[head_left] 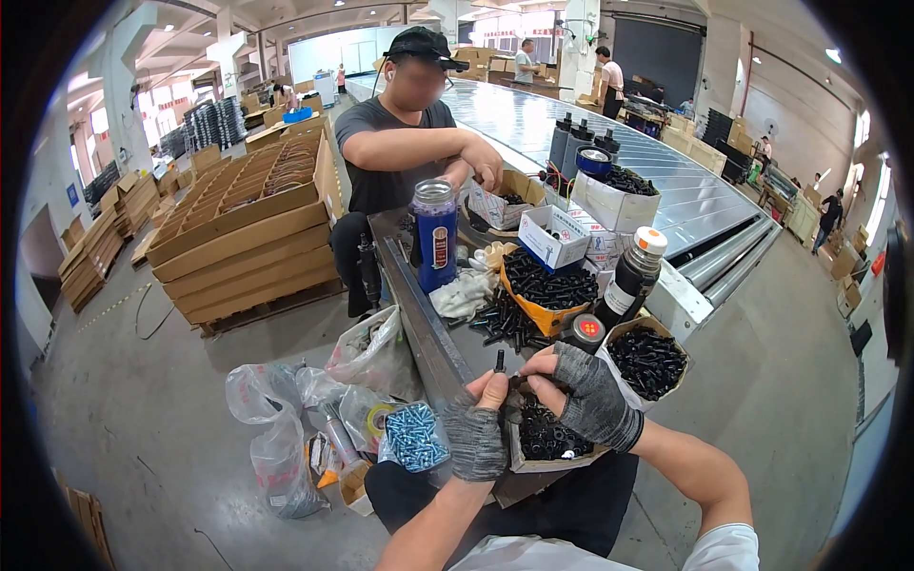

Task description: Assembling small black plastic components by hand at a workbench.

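Observation:
My left hand, in a grey fingerless glove, pinches a small black bolt upright between thumb and fingers. My right hand, gloved alike, is close beside it with thumb and fingertips pressed together; what they hold is too small to make out. Below both hands sits an open box of black nuts or washers, partly covered by my right hand. Loose black bolts lie on the bench beyond, beside an orange-lined container heaped with more. Another box of black bolts stands to the right.
A blue bottle, white gloves and a dark bottle stand or lie on the bench. Across it a co-worker reaches into a carton. Blue screws fill a bag at lower left. Stacked cartons and a roller conveyor lie beyond.

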Demonstrator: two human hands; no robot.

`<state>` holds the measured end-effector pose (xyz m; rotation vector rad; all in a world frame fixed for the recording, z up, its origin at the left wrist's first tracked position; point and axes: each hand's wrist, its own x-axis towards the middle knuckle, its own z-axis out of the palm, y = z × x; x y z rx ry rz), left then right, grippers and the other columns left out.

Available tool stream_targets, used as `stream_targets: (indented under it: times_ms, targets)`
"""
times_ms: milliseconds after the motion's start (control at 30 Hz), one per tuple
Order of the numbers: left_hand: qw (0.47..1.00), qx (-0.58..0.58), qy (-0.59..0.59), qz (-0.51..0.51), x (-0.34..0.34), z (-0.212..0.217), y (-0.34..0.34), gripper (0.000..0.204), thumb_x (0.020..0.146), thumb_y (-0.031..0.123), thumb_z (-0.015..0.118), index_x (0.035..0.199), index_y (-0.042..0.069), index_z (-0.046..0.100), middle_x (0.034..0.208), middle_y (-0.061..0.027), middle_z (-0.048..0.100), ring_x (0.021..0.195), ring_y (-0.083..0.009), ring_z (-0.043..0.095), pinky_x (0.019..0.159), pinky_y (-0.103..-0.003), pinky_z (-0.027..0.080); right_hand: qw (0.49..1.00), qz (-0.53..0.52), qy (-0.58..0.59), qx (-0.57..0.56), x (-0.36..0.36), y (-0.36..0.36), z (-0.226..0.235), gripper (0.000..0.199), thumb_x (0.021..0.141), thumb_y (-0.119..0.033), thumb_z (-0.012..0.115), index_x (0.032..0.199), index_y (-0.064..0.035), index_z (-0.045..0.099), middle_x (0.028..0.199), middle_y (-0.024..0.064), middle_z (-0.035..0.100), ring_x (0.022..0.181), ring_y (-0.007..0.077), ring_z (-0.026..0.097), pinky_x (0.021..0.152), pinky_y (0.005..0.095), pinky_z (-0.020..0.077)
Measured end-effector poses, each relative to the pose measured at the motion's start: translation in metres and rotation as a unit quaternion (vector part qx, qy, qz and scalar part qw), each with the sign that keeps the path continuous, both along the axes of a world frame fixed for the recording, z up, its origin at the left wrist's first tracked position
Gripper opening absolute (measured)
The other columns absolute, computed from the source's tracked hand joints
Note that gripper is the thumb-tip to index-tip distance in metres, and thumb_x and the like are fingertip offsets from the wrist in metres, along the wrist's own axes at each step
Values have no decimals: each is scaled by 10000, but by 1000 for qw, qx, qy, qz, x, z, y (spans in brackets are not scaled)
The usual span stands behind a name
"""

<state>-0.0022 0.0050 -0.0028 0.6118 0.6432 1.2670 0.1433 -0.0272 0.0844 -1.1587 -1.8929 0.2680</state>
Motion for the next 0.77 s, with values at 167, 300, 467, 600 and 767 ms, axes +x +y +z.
stream_targets:
  times_ms: [167,300,467,600,767]
  targets:
    - [1000,10,16,19,0,4,-1,333,920,209,726,1146,-28,662,967,-66,697,835,-120,624,767,-251,511,999,25,-37,20,5,4,-7,167,880,-56,673,1045,-35,651,935,94,646,847,214,642,748,325,510]
    - [995,50,77,-26,-6,13,-4,297,909,178,735,1126,-19,688,966,-67,710,843,-124,642,768,-253,517,986,1,111,-121,3,-1,14,172,890,-80,672,1055,-31,657,942,101,658,873,237,652,782,330,517]
    - [979,128,152,-54,-6,13,-6,316,900,180,741,1147,-8,684,992,-71,713,891,-142,646,824,-280,518,997,22,-57,-43,20,2,19,206,894,-105,672,1090,-45,653,968,113,667,905,265,658,804,371,514]
    - [967,214,103,-90,-3,26,-5,489,879,100,744,1329,19,571,1196,-119,652,1054,-160,614,922,-313,496,996,38,-83,-23,31,-3,29,191,893,-90,659,1079,-52,648,961,119,660,910,284,657,808,379,518]
    - [927,307,178,-124,10,29,0,524,859,83,755,1344,31,565,1193,-117,655,1119,-193,604,990,-332,466,992,59,-90,-68,48,-14,44,205,911,-99,642,1112,-63,634,1015,145,645,988,298,638,870,377,499]
